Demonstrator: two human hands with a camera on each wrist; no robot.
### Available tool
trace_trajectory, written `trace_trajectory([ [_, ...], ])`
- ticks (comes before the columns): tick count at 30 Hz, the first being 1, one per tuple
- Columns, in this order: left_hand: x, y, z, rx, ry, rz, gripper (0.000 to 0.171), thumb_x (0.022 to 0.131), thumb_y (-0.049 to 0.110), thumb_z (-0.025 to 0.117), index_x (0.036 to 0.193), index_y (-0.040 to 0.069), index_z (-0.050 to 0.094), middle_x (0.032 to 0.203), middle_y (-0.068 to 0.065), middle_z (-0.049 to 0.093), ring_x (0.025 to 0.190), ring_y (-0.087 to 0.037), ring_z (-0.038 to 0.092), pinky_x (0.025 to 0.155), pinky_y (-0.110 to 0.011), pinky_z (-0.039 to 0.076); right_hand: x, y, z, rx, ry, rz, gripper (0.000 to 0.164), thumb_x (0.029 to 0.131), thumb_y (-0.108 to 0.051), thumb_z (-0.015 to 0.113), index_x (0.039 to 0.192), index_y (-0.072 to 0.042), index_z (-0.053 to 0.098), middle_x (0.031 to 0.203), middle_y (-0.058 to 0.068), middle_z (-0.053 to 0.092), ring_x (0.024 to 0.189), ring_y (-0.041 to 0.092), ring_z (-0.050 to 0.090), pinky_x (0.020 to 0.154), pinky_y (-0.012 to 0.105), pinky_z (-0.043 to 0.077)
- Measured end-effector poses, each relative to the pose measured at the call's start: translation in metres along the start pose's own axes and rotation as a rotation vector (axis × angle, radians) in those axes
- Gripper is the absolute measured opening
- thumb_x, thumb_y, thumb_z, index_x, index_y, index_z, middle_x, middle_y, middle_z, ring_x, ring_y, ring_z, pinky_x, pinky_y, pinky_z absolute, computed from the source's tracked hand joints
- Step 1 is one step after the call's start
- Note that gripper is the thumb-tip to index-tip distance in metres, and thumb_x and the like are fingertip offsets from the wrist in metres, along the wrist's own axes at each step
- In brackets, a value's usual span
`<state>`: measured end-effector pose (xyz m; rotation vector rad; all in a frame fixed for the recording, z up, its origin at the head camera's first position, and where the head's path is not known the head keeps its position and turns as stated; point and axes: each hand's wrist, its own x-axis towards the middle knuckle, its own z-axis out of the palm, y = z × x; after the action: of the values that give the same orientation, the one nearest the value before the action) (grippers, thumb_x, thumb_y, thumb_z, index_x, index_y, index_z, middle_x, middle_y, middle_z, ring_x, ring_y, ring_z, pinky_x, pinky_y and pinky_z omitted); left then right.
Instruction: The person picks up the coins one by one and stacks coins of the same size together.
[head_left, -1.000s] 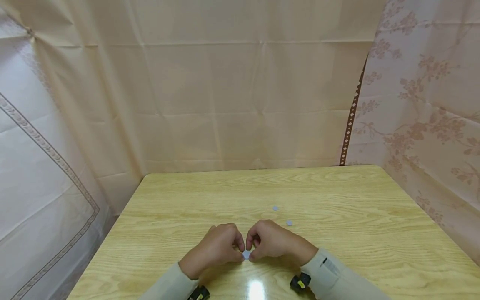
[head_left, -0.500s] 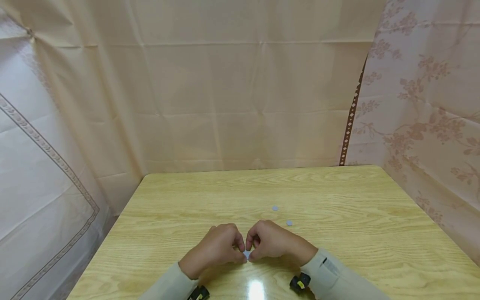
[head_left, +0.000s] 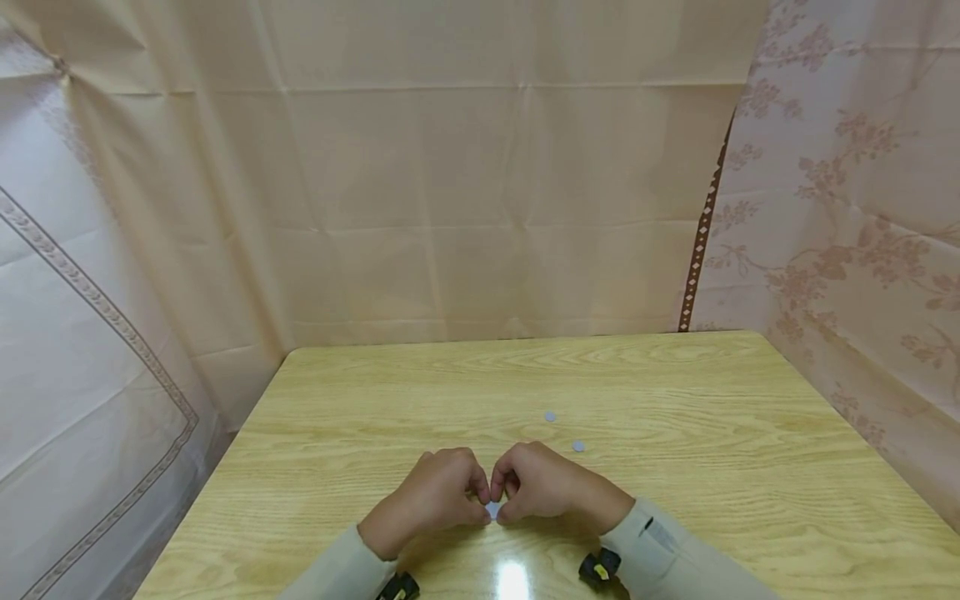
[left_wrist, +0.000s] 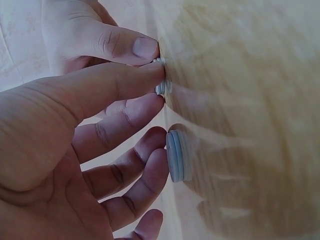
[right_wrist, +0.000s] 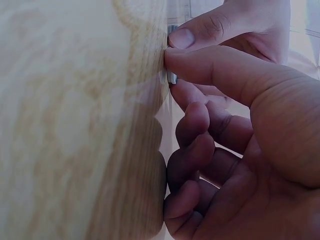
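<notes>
Two-sided pinch, fingertips low

Pale disc (head_left: pixel 492 509) sits between the tips of the left grip (head_left: pixel 437 495) and the right grip (head_left: pixel 546 481), at or just above the surface (head_left: pixel 375 400). Both grips clamped on it: thumbs on the near side, curled fingers on the far side, thumb tips just beside each other. Left wrist view shows its rim as thin layers, mostly hidden by fingertips.

Same view: a second layered disc (left_wrist: pixel 175 156) just beside the left grip's other fingertips; contact unclear. Beyond the right grip lie a nearer loose disc (head_left: pixel 578 447) and a farther loose disc (head_left: pixel 551 417), apart from each other.

Judgement: step looks like steadying or squaring that rim. Best done with light, even pressure from both sides, tips low, so no layer slides or tips up. Spare left fingers could nudge the second layered disc; tuck them clear. Ease both sides off together.
</notes>
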<state>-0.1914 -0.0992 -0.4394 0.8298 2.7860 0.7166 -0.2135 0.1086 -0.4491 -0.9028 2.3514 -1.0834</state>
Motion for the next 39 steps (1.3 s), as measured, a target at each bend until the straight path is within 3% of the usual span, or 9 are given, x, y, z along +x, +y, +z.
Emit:
trace_trajectory([
  [4, 0.000, -0.001, 0.001, 0.004, -0.001, -0.006, 0.016, 0.073, 0.021, 0.091, 0.072, 0.028, 0.077, 0.085, 0.017, 0.066, 0.079, -0.002, 0.055, 0.098, -0.079, 0.036, 0.000, 0.000, 0.000, -0.001, 0.001, 0.006, 0.015, 0.077, -0.003, 0.084, 0.085, -0.009, 0.074, 0.060, -0.004, 0.056, 0.050, 0.003, 0.043, 0.048, 0.018, 0.035],
  [10, 0.001, -0.001, 0.002, 0.016, -0.003, 0.003, 0.015, 0.073, 0.023, 0.092, 0.073, 0.027, 0.077, 0.086, 0.017, 0.067, 0.079, -0.002, 0.056, 0.093, -0.070, 0.042, 0.001, 0.001, 0.000, 0.003, -0.001, 0.021, 0.014, 0.077, -0.005, 0.084, 0.086, -0.011, 0.074, 0.059, -0.006, 0.056, 0.049, 0.002, 0.043, 0.047, 0.018, 0.035],
  [16, 0.001, 0.001, 0.003, 0.024, -0.008, 0.020, 0.013, 0.075, 0.024, 0.092, 0.079, 0.023, 0.080, 0.089, 0.017, 0.068, 0.084, -0.002, 0.058, 0.097, -0.080, 0.037, 0.001, 0.004, 0.001, -0.003, 0.004, 0.030, 0.013, 0.078, -0.006, 0.084, 0.085, -0.011, 0.074, 0.059, -0.006, 0.055, 0.050, 0.003, 0.043, 0.047, 0.018, 0.035],
  [20, 0.001, 0.001, 0.004, 0.031, -0.005, 0.017, 0.013, 0.075, 0.023, 0.092, 0.078, 0.024, 0.080, 0.087, 0.018, 0.068, 0.083, -0.002, 0.059, 0.097, -0.078, 0.038, 0.000, 0.004, 0.000, -0.007, 0.005, 0.030, 0.013, 0.078, -0.007, 0.085, 0.084, -0.012, 0.074, 0.059, -0.006, 0.055, 0.050, 0.003, 0.043, 0.047, 0.018, 0.035],
  [25, 0.001, 0.001, 0.004, 0.040, -0.003, 0.012, 0.012, 0.075, 0.024, 0.091, 0.077, 0.025, 0.079, 0.087, 0.018, 0.067, 0.082, -0.002, 0.058, 0.094, -0.070, 0.043, -0.001, 0.004, -0.002, -0.012, 0.007, 0.022, 0.013, 0.078, -0.009, 0.086, 0.085, -0.013, 0.075, 0.060, -0.006, 0.056, 0.050, 0.003, 0.044, 0.048, 0.018, 0.037],
  [29, 0.001, 0.002, 0.004, 0.050, 0.003, 0.014, 0.012, 0.075, 0.025, 0.091, 0.077, 0.025, 0.079, 0.085, 0.017, 0.066, 0.078, -0.001, 0.055, 0.086, -0.053, 0.045, -0.004, 0.004, -0.008, 0.001, 0.023, 0.020, 0.012, 0.079, -0.009, 0.084, 0.087, -0.014, 0.076, 0.063, -0.004, 0.059, 0.053, 0.003, 0.047, 0.051, 0.019, 0.039],
  [32, 0.001, 0.002, 0.004, 0.057, 0.001, 0.002, 0.012, 0.075, 0.025, 0.090, 0.076, 0.026, 0.078, 0.084, 0.017, 0.065, 0.075, 0.000, 0.052, 0.079, -0.042, 0.040, -0.007, 0.004, -0.013, 0.003, 0.042, 0.014, 0.011, 0.081, -0.008, 0.083, 0.088, -0.014, 0.076, 0.066, -0.004, 0.061, 0.056, 0.004, 0.049, 0.053, 0.020, 0.041],
  [39, 0.001, 0.003, 0.003, 0.065, -0.005, -0.001, 0.012, 0.074, 0.025, 0.090, 0.077, 0.025, 0.078, 0.085, 0.016, 0.065, 0.075, 0.001, 0.052, 0.080, -0.043, 0.040, -0.012, 0.007, -0.024, -0.016, 0.072, 0.026, 0.008, 0.085, -0.010, 0.080, 0.089, -0.016, 0.076, 0.069, -0.003, 0.061, 0.058, 0.005, 0.049, 0.053, 0.020, 0.042],
])
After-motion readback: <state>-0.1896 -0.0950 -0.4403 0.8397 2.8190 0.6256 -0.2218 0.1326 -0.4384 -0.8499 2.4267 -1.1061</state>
